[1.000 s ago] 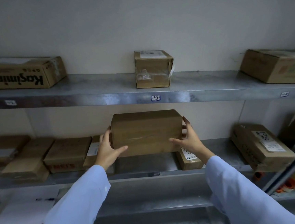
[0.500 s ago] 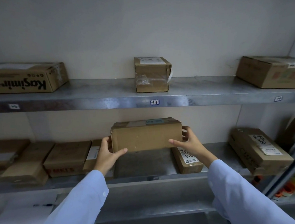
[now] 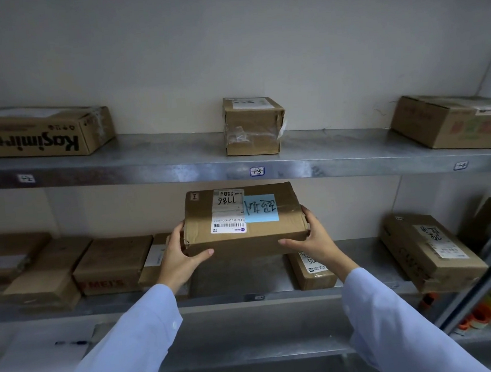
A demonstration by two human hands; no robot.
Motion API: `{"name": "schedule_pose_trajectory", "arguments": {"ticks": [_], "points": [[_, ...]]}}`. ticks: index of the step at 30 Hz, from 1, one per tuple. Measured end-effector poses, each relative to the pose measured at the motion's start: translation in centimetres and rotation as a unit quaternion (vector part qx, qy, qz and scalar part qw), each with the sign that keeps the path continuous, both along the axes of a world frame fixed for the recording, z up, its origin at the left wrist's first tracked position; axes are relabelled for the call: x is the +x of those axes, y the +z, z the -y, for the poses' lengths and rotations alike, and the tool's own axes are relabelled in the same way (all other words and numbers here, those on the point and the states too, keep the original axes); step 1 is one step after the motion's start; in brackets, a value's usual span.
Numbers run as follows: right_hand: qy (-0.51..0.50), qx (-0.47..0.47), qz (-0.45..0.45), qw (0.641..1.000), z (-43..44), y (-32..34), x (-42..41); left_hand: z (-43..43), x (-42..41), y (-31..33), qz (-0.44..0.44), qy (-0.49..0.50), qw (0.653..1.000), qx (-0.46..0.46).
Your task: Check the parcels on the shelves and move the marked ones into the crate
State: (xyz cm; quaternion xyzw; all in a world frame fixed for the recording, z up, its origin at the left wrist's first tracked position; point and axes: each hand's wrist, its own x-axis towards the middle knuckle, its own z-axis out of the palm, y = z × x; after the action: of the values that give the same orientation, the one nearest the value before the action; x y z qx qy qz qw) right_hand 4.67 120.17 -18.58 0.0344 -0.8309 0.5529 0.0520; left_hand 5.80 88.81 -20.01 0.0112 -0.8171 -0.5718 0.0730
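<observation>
Head view: the parcel (image 3: 244, 224) is held clear above the middle shelf (image 3: 363, 252), just under the upper shelf's edge (image 3: 148, 176). The left hand (image 3: 179, 259) and right hand (image 3: 314, 239) clamp its two ends, thumbs along the front lower edge and fingers curled round the sides. Its top face tips toward the camera, surely to read the labels. The blue note (image 3: 260, 208) looks like the mark. No crate in sight.

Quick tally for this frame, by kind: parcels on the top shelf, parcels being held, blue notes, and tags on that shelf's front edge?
Top-shelf parcels: 3
Held parcel: 1
Blue note: 1
Edge tags: 3
Total: 8
</observation>
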Motion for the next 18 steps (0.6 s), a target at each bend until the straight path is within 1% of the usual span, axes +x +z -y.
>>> {"name": "schedule_pose_trajectory", "arguments": {"ticks": [4, 10, 18], "points": [[-0.001, 0.002, 0.006, 1.0, 0.3, 0.3, 0.3, -0.2, 0.2, 0.1, -0.012, 0.008, 1.0, 0.003], [0.034, -0.004, 0.037, 0.999, 0.1, 0.7, 0.8, 0.9, -0.2, 0.6, -0.019, 0.013, 1.0, 0.011], [0.097, -0.024, 0.058, 0.993, -1.0, 1.2, 1.4, 4.5, -1.6, 0.7, 0.015, 0.002, 0.999, 0.041]]}}
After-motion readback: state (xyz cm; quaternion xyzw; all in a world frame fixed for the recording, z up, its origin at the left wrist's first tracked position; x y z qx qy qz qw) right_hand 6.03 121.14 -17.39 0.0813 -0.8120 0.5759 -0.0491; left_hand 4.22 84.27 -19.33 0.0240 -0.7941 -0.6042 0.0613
